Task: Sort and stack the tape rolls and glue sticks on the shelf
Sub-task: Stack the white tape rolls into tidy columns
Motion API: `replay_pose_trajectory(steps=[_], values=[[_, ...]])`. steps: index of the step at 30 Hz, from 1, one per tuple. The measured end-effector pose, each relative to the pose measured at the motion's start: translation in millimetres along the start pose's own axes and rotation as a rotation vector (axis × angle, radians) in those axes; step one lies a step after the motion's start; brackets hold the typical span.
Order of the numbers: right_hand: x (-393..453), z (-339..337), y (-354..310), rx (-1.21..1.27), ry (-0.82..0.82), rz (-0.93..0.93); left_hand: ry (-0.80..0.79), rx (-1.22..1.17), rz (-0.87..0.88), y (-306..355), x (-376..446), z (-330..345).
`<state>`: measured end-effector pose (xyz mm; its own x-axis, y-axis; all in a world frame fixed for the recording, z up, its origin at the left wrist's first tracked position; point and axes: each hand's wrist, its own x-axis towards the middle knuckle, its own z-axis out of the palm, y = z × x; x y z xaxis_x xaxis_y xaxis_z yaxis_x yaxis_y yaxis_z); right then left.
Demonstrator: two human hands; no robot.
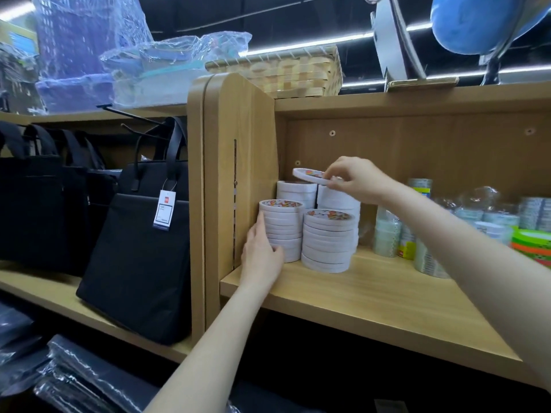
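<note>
Several stacks of flat white tape rolls stand at the left end of the wooden shelf [372, 296]. My left hand [262, 254] is pressed against the side of the front left stack [283, 225], fingers wrapped round its lower rolls. Beside it stands the front right stack [328, 242]. My right hand [354, 178] holds a single white tape roll [308, 175], tilted, just above the two back stacks [296, 192]. No glue sticks can be made out.
Clear tape rolls [387, 234] and green and orange rolls [532, 242] fill the shelf's right side. A wooden divider panel [238, 162] borders the stacks on the left. Black bags [140, 234] hang left of it. A wicker basket [298, 70] sits on top.
</note>
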<state>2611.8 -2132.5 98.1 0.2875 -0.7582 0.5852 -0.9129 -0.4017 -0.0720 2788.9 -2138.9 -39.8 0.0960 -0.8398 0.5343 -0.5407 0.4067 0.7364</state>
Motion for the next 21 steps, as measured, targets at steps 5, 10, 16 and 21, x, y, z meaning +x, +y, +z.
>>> replay_pose_trajectory(steps=[5, 10, 16, 21], values=[[-37, 3, 23, -0.044, -0.040, 0.031, -0.008, 0.076, 0.015, 1, -2, 3], [-50, 19, 17, -0.031, -0.054, 0.036, -0.042, 0.093, 0.008, 2, -4, 4], [-54, 32, 12, 0.133, 0.096, 0.160, -0.038, 0.107, 0.016, 4, -7, 1], [-63, 50, 6, 0.604, 0.114, 0.467, -0.053, 0.121, 0.003, 1, -3, 1]])
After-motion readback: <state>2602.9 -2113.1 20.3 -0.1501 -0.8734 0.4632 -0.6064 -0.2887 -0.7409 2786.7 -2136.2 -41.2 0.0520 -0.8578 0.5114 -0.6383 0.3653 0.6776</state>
